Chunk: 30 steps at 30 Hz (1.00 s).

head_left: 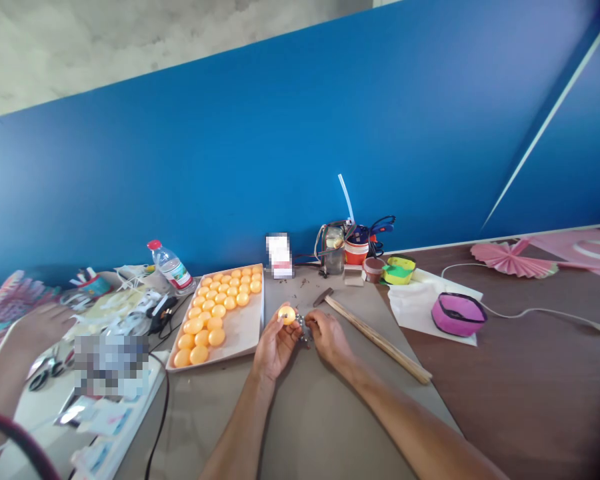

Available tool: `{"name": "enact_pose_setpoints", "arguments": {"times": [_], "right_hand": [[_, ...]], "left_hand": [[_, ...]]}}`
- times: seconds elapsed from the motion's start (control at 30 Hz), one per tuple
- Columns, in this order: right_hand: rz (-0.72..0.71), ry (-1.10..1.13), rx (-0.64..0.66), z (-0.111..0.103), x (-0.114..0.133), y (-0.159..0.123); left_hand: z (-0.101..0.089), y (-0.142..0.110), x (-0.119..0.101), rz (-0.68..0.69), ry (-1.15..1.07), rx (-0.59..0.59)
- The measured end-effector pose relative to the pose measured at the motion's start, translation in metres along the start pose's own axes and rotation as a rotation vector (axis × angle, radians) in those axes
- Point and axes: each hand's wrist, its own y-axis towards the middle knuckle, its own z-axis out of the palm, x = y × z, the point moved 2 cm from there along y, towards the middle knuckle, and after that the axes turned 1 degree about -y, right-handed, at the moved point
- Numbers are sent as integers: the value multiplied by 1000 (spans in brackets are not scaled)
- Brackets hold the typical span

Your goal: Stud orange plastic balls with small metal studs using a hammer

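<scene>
My left hand is closed around an orange ping-pong ball, with a small dark spot on its face. Close to its right, my right hand has its fingers pinched together; whatever lies between them is too small to make out. A little cluster of shiny metal pieces shows between the two hands. To the left stands a shallow white tray with several rows of orange balls. A hammer with a wooden handle lies right of my right hand, its head pointing away from me.
A bottle stands behind the tray. Along the blue partition are a glass jar, an orange cup of tools and a yellow box. A purple box sits rightward. Another person's hand is at far left, near scissors.
</scene>
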Motion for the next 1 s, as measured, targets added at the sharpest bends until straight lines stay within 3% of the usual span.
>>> {"name": "enact_pose_setpoints", "arguments": {"times": [0.17, 0.43, 1.0], "right_hand": [[122, 374, -59, -1, 5, 3], [291, 968, 62, 8, 5, 5], [287, 957, 114, 11, 5, 3]], "left_hand": [[1, -1, 0, 11, 31, 6], [4, -1, 0, 17, 50, 34], [4, 0, 6, 37, 121, 50]]}}
